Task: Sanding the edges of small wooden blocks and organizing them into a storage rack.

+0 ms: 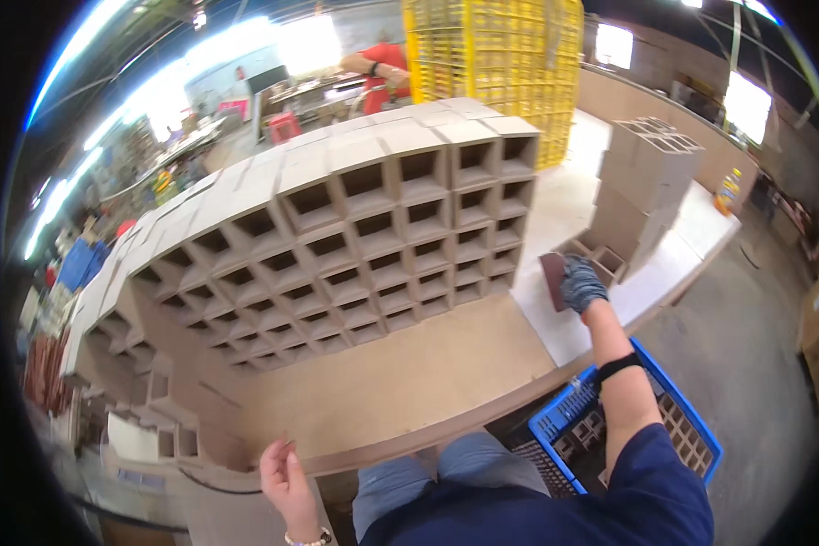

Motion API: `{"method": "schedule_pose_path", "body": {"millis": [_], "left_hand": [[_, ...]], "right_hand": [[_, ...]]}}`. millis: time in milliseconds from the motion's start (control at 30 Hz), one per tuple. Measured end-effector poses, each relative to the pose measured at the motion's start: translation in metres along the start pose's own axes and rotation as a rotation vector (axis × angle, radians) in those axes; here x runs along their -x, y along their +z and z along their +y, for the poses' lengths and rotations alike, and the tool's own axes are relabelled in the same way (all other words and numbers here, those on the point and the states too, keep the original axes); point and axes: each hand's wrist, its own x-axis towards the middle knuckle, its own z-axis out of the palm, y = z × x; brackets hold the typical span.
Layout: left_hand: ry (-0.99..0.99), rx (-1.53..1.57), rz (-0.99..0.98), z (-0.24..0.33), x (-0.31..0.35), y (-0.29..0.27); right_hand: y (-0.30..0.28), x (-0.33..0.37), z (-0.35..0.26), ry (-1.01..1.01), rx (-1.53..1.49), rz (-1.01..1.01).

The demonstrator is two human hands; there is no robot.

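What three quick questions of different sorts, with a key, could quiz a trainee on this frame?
1. Multiple choice: what colour is the crate beneath the right forearm?
A) red
B) blue
C) green

2. True or false: the left hand wears no glove.

3. Short answer: what does the gloved right hand hold?

Key:
1. B, blue.
2. True; its skin shows bare, with a bracelet at the wrist.
3. A flat reddish-brown piece; its exact kind cannot be told here.
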Motion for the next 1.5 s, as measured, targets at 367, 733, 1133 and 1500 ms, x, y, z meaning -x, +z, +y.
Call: {"method": "schedule_pose_path", "body": {"millis": [367,733,1133,1500], "left_hand": [[0.281,-0.238,0.342,0.031,-0.019,-0.034],[0.437,-0.872,0.470,0.040,-0.061,-0.108],[0.222,-1.284,0.121,0.044,-0.064,-0.091],[-0.055,0.160,-0.219,0.033,0.007,0.046]], "right_hand": [[-0.019,0.048,0.055,0.043,-0.589,-0.123],[0.001,0.137,-0.054,0.315,-1.521,-0.355],[0.022,0.163,-0.124,0.413,-1.724,-0.600],[-0.001,0.166,-0.182,-0.370,-1.218,-0.177]]}}
